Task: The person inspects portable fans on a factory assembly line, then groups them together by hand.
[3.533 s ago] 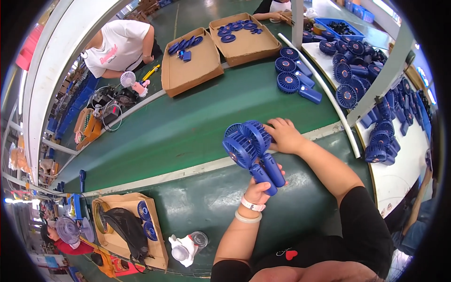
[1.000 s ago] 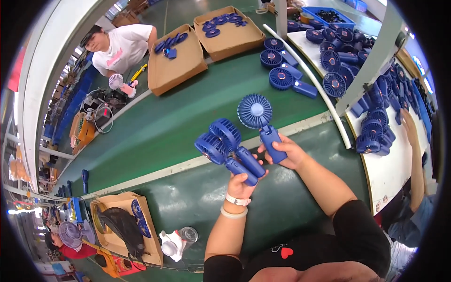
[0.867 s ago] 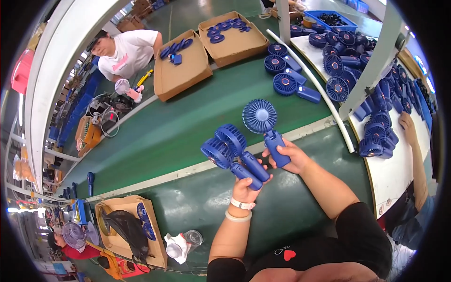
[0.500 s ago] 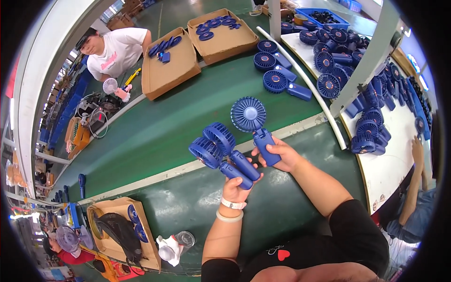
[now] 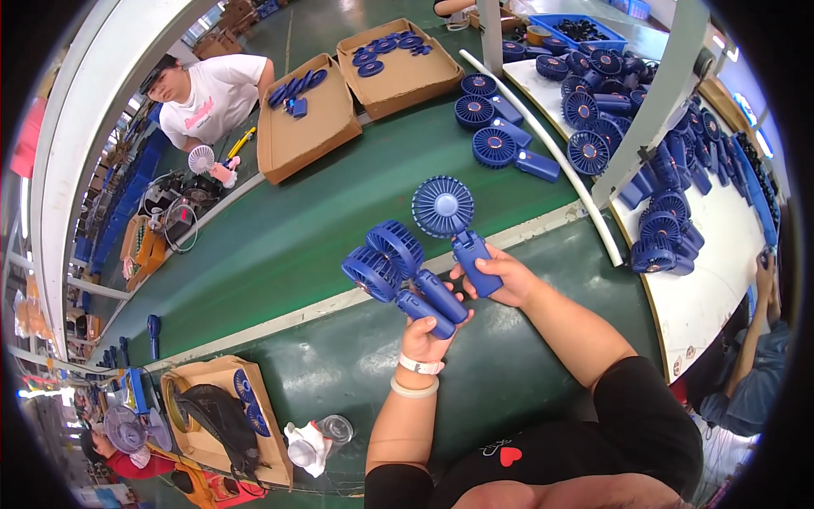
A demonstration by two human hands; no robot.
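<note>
Two dark blue handheld fans (image 5: 396,246) lie side by side in my left hand (image 5: 424,338), which is closed round their handles. Their round heads point up and to the left. My right hand (image 5: 509,282) grips the handle of a third blue handheld fan (image 5: 443,207), its round grille facing up with the head beyond my fingers. Both hands are close together over the near edge of the green belt (image 5: 339,225), and the right fan's handle almost meets the left pair. Parts of my fingers are hidden behind the handles.
Several blue fans (image 5: 493,147) lie on the belt's far right, beside a white tube (image 5: 543,144). More crowd the white table (image 5: 712,297), where a co-worker's hand (image 5: 766,276) shows. Two cardboard trays (image 5: 309,140) stand opposite, near another person. A cardboard box (image 5: 270,450) and clear cup (image 5: 337,430) sit left.
My hands keep the same fans, with the right fan shifted very slightly. At the far right, the co-worker's hand has drawn back from the table and now has a small dark thing in it.
</note>
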